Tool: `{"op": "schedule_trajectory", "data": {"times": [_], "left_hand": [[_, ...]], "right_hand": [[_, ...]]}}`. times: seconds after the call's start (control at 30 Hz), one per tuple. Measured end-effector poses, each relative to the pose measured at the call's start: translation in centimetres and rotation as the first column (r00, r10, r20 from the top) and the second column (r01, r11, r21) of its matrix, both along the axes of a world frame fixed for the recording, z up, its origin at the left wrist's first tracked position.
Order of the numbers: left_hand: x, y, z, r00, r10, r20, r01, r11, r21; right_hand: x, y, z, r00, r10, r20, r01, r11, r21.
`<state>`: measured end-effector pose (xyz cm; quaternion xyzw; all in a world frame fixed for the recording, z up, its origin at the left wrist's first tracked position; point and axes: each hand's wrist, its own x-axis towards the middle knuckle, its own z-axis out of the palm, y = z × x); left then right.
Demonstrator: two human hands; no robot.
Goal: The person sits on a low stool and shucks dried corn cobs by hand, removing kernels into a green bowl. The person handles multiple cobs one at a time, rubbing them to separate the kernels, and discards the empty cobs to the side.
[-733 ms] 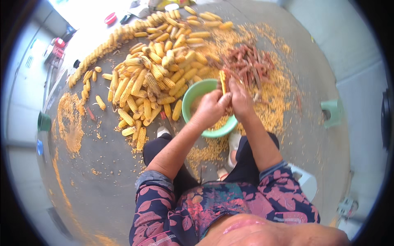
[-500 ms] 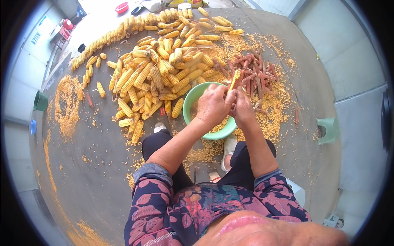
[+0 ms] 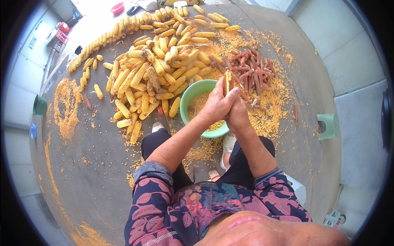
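Over the right side of a light green basin (image 3: 185, 110), both my hands are closed round one partly stripped corn cob (image 3: 228, 82). Its upper end sticks up between them, with yellow kernels in rows and bare reddish core beside them. My left hand (image 3: 216, 105) wraps the cob from the left, its thumb side pressed against the other hand. My right hand (image 3: 239, 115) grips from the right; its fingers are partly hidden. Loose kernels (image 3: 201, 102) lie inside the basin, which stands in front of my feet.
A big heap of yellow corn ears (image 3: 139, 76) lies left of the basin, and a row of ears (image 3: 102, 39) runs behind it. Stripped red cobs (image 3: 250, 71) are piled at the right among scattered kernels (image 3: 271, 123). A green stool (image 3: 328, 126) stands far right.
The hands have shifted slightly left with the cob and pressed closer together. The cob has turned more upright and shows its bare red side more.
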<state>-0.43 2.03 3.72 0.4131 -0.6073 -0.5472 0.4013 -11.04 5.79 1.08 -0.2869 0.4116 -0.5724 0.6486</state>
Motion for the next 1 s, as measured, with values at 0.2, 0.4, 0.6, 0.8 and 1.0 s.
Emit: {"op": "schedule_trajectory", "data": {"times": [0.2,0.4,0.6,0.8,1.0], "left_hand": [[-0.6,0.0,-0.9,1.000,0.005,0.027,-0.003,0.994,-0.107],[-0.8,0.3,-1.4,0.991,0.090,0.101,-0.073,0.985,-0.153],[-1.2,0.5,-3.4,0.965,0.154,0.212,-0.095,0.960,-0.264],[-1.2,-0.5,-4.3,0.974,0.151,0.169,-0.056,0.883,-0.466],[-1.0,-0.4,-3.5,0.976,0.196,0.101,-0.138,0.900,-0.414]], "right_hand": [[-0.2,-0.1,-0.2,0.978,-0.092,-0.190,0.097,0.995,0.020],[-0.3,0.7,2.9,0.879,-0.013,-0.476,0.095,0.984,0.148],[-0.9,1.0,3.0,0.868,-0.002,-0.497,0.059,0.993,0.099],[-1.8,1.1,3.0,0.888,-0.001,-0.460,0.051,0.994,0.098],[-2.6,1.1,2.1,0.915,0.000,-0.402,0.037,0.996,0.084]]}}
